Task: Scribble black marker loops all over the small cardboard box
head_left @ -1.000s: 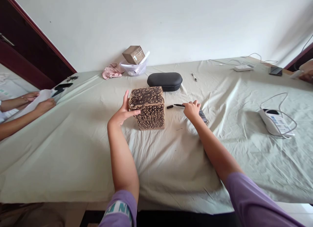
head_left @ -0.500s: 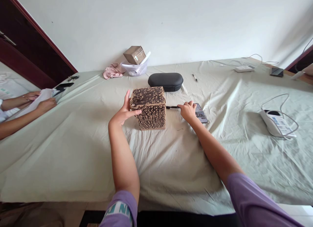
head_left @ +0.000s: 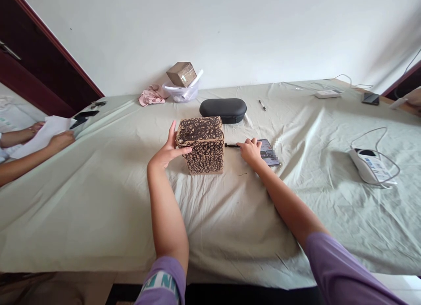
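A cardboard box [head_left: 200, 145] covered in black marker scribbles stands on a pale green sheet [head_left: 82, 200]. My left hand [head_left: 169, 150] rests against its left side, with the fingers spread over the front corner. My right hand [head_left: 250, 150] lies to the right of the box, its fingers closed on a black marker pen [head_left: 232, 145]. The pen's tip end points at the box and nearly touches it. Under the heel of that hand and to its right lies a smartphone [head_left: 269, 155].
A black hard case [head_left: 222, 110] lies behind the box. Farther back stand a plastic tub [head_left: 180, 92] holding a small parcel [head_left: 181, 74] and a pink cloth [head_left: 151, 95]. At left, a co-worker's hands [head_left: 59, 140] handle white paper [head_left: 42, 132]. A white corded device [head_left: 370, 164] sits at right.
My right hand has slid left toward the box, uncovering more of the phone. The marker and the black piece lying apart from it earlier now appear joined. My left hand stays on the box.
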Motion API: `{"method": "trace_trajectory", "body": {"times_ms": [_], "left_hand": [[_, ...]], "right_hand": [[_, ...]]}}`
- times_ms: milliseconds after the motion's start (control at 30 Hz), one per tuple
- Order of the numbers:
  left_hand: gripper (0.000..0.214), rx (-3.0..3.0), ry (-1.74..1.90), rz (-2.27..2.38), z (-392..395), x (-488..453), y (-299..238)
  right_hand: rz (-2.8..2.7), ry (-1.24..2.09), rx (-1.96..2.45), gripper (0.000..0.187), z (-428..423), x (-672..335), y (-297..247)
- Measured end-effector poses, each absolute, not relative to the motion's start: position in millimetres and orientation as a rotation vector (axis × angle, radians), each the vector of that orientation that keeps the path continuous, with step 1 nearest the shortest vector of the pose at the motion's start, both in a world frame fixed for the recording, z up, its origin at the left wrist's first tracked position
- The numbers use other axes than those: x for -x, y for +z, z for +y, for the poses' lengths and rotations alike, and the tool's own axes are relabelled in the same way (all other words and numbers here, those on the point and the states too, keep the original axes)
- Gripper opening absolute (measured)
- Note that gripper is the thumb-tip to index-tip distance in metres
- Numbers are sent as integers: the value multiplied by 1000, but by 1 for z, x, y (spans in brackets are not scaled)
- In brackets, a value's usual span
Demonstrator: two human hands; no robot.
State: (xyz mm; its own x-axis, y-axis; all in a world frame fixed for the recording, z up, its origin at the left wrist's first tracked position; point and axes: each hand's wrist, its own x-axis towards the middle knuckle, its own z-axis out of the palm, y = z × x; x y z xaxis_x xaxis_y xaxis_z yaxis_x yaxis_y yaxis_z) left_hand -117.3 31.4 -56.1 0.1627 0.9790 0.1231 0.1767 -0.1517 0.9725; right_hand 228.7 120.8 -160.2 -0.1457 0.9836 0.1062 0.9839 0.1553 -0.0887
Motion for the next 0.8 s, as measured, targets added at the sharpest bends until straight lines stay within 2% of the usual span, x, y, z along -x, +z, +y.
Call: {"method": "trace_trajectory", "body": {"times_ms": [667,800], "left_hand": [[143,-1507,1097,1094,35,124,-65],[140,-1490,1110,1094,34,126,-66]], "right_hand": [[-2366,-16,1822,59,116,-214,-156],[-2147,-13,1992,67,115,-235,-143]]}}
